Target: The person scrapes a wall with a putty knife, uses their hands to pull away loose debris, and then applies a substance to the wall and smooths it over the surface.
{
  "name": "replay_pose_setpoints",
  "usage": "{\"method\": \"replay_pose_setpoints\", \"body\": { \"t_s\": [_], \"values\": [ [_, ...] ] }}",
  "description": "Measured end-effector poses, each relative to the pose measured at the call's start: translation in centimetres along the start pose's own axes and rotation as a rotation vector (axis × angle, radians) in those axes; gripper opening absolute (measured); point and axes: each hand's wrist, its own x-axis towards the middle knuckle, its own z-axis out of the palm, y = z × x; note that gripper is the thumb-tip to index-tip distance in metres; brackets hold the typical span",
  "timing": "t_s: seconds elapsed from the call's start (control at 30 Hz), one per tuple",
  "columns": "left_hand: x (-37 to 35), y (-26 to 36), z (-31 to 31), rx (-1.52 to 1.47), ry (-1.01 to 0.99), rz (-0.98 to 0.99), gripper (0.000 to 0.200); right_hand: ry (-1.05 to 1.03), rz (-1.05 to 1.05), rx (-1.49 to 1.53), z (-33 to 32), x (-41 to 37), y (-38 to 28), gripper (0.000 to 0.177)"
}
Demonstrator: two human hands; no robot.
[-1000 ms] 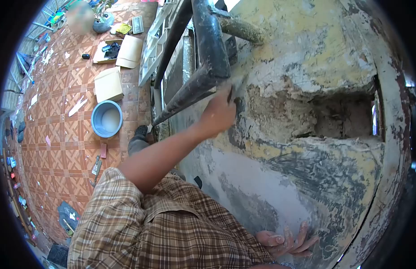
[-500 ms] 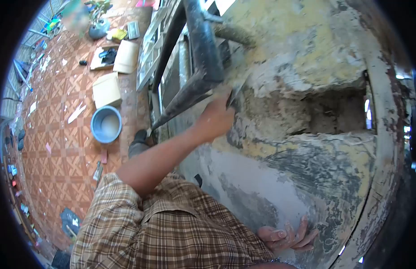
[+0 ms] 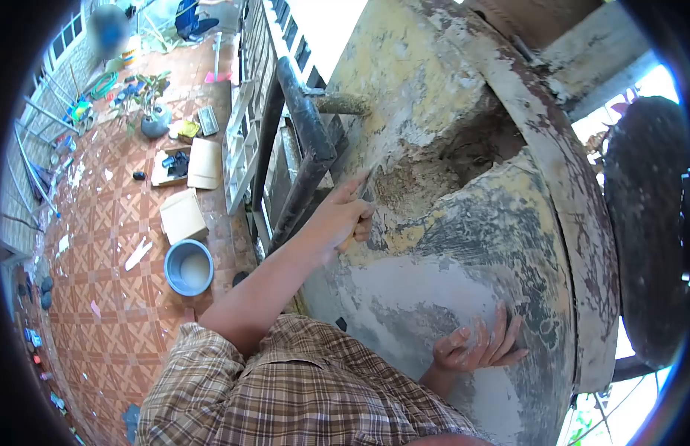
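My left hand [image 3: 349,217] is closed round a putty knife [image 3: 370,181], with the index finger stretched along it. Its thin blade, seen nearly edge-on, is at the rough left edge of a broken cavity [image 3: 475,149] in the weathered wall [image 3: 404,249]. My fingers hide the handle. Lower right, my right hand [image 3: 479,346] is open in front of the wall, fingers apart and curled a little, with white paste on them. Beside it, a smooth whitish patch [image 3: 419,282] covers part of the wall.
A black metal frame [image 3: 315,126] juts out beside my left forearm. On the tiled floor stand a blue bucket [image 3: 189,290] with whitish contents, cardboard pieces [image 3: 183,215] and a potted plant [image 3: 156,120]. Farther back, a person [image 3: 192,22] in dark blue is low to the floor.
The view has shifted, showing more floor and the outside at right. My left hand's blade has turned more edge-on beside the cavity. My right hand has come up clear of my shirt.
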Motion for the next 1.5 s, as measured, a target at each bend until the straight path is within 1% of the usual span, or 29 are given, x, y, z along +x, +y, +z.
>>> {"method": "replay_pose_setpoints", "body": {
  "t_s": [0.03,0.1,0.13,0.17,0.23,0.27,0.33,0.47,0.53,0.67,0.77,0.8,0.83,0.9,0.93,0.97,1.03,1.07,1.1,1.17,1.2,1.23,1.3,1.33,1.37,1.4,1.43,1.47,1.5],
  "values": [
    [-1.0,0.8,0.8,0.019,-0.008,-0.001,0.073,0.005,0.010,0.009,0.0,-0.1,-0.1,0.024],
    [-3.3,3.0,2.8,0.113,-0.072,0.238,0.074,0.029,0.031,0.033,0.2,-0.2,-0.1,0.024],
    [-3.4,4.1,3.8,0.227,-0.059,0.299,0.074,0.030,0.039,0.032,0.3,-0.1,-0.2,0.027],
    [-2.4,4.3,4.5,0.122,-0.091,0.338,0.069,0.028,0.047,0.032,0.2,-0.1,-0.3,0.029],
    [0.2,4.9,4.8,0.474,0.035,0.228,0.063,0.042,0.061,0.039,0.4,-0.2,-0.3,0.028],
    [1.9,4.0,4.4,0.486,0.026,0.227,0.063,0.059,0.053,0.052,0.4,-0.3,-0.4,0.027],
    [4.6,2.7,3.9,0.906,0.105,0.568,0.057,0.044,0.048,0.041,0.1,-0.2,-0.4,0.026],
    [3.5,3.4,4.6,1.010,0.115,0.599,0.056,0.028,0.066,0.052,0.3,-0.9,-0.6,0.024],
    [3.3,4.3,4.7,1.128,0.116,0.653,0.057,0.025,0.085,0.047,0.2,-1.1,-0.9,0.024],
    [5.7,9.0,5.8,1.096,0.211,0.630,0.056,0.043,0.114,0.050,0.6,-1.2,-1.0,0.024],
    [7.1,10.9,6.0,1.069,0.276,0.656,0.063,0.054,0.128,-0.006,0.7,-1.2,-1.2,0.025],
    [4.7,10.9,7.2,1.147,0.237,0.496,0.062,0.063,0.127,0.001,0.7,-1.2,-1.1,0.025],
    [4.7,10.0,6.4,1.149,0.246,0.511,0.062,0.074,0.120,-0.009,0.7,-1.2,-1.0,0.026],
    [6.3,8.4,4.0,1.355,0.142,0.839,0.061,0.093,0.121,-0.014,1.2,-1.0,-1.2,0.028],
    [5.6,10.4,5.2,1.301,0.154,0.549,0.064,0.100,0.131,-0.031,1.2,-1.0,-1.2,0.028],
    [5.8,12.1,5.6,1.296,0.160,0.541,0.064,0.103,0.137,-0.046,1.1,-1.0,-1.2,0.028],
    [6.5,14.2,5.5,1.045,0.186,0.255,0.066,0.085,0.138,-0.058,0.8,-0.5,-1.4,0.027],
    [6.6,13.8,5.6,1.075,0.216,0.344,0.066,0.082,0.147,-0.077,0.8,-0.5,-1.5,0.026],
    [7.1,12.2,4.8,1.074,0.220,0.342,0.066,0.081,0.146,-0.073,0.7,-0.6,-1.5,0.026],
    [10.0,7.9,1.8,1.356,0.181,1.203,0.064,0.101,0.151,-0.067,1.1,-0.9,-1.3,0.025],
    [11.5,7.3,1.2,1.455,0.284,1.431,0.064,0.108,0.156,-0.069,1.5,-0.8,-1.4,0.025],
    [10.4,8.8,2.3,1.455,0.280,1.422,0.064,0.129,0.154,-0.053,1.5,-0.9,-1.3,0.025],
    [6.3,14.2,6.2,1.091,0.241,0.254,0.064,0.130,0.145,-0.038,1.3,-0.8,-1.4,0.026],
    [6.0,15.4,7.0,0.950,0.284,0.049,0.064,0.145,0.148,-0.021,1.3,-0.7,-1.6,0.025],
    [5.6,14.5,6.8,0.947,0.284,0.044,0.064,0.174,0.153,-0.004,1.4,-0.6,-1.6,0.025],
    [5.1,13.3,6.4,1.109,0.222,0.257,0.064,0.189,0.154,-0.003,1.3,-0.6,-1.5,0.025],
    [5.1,12.1,5.7,1.269,0.158,0.478,0.064,0.144,0.142,-0.013,1.0,-0.8,-1.4,0.025],
    [6.8,9.8,3.8,1.391,0.179,0.741,0.065,0.097,0.133,-0.022,1.1,-0.9,-1.5,0.024],
    [7.2,10.5,3.8,1.398,0.183,0.745,0.065,0.101,0.139,-0.017,1.6,-0.7,-1.6,0.024]
  ]
}}
